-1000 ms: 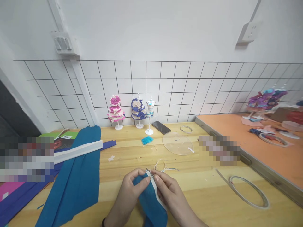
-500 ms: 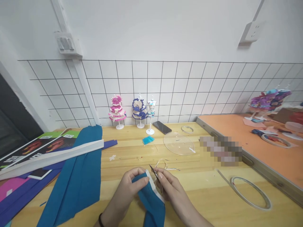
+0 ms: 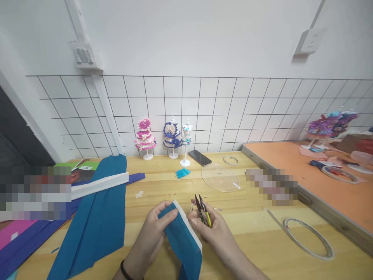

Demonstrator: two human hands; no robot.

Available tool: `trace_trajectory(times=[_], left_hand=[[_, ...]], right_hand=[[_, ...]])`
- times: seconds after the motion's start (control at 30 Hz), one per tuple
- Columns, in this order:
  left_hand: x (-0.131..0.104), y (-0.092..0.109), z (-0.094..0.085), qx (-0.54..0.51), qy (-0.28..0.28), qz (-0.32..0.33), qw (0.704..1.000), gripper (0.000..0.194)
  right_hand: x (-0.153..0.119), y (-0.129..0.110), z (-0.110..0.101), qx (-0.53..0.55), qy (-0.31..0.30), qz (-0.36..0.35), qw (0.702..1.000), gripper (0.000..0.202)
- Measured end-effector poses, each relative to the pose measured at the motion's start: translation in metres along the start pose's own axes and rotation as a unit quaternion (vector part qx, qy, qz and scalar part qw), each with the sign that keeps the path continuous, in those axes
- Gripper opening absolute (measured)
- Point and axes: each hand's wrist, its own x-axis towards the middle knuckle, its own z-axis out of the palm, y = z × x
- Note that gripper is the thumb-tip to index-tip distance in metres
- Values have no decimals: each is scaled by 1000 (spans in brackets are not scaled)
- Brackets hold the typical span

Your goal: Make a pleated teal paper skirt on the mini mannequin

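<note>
Left hand (image 3: pixel 159 229) pinching blue strip (image 3: pixel 183 243) by its upper end, thumb on top; rest of strip slants down from that grip toward the right wrist side, white band (image 3: pixel 189 225) along its right edge. Right hand (image 3: pixel 214 225) gripping scissors (image 3: pixel 208 218), blades parted, tips up and away from the fingers, just right of the strip. Blue sheet (image 3: pixel 105 217) left of left grip. Tape ring (image 3: pixel 313 239) well right of right grip. Clear disc (image 3: pixel 218 178) and phone (image 3: pixel 199 157) beyond both grips.
</note>
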Motion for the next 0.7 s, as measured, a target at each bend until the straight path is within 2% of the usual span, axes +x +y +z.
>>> trace_trajectory(times=[0.13,0.3,0.4,0.57,0.7], left_hand=[[0,-2,1,59,-23,19,998,13],[0,-3,2,111,-53,21,992,15],[-1,-3,2,126,-40,28,991,14],[-1,-5,3,147,-7,42,988,26],[1,-6,4,155,-9,35,987,26]], right_hand=[[-4,-1,4,33,-3,2,999,47],[-3,0,4,1,13,-12,1000,48],[-2,0,5,-24,29,-32,999,46],[-3,-1,6,-51,59,-45,996,47],[-3,2,4,-90,67,-59,992,44]])
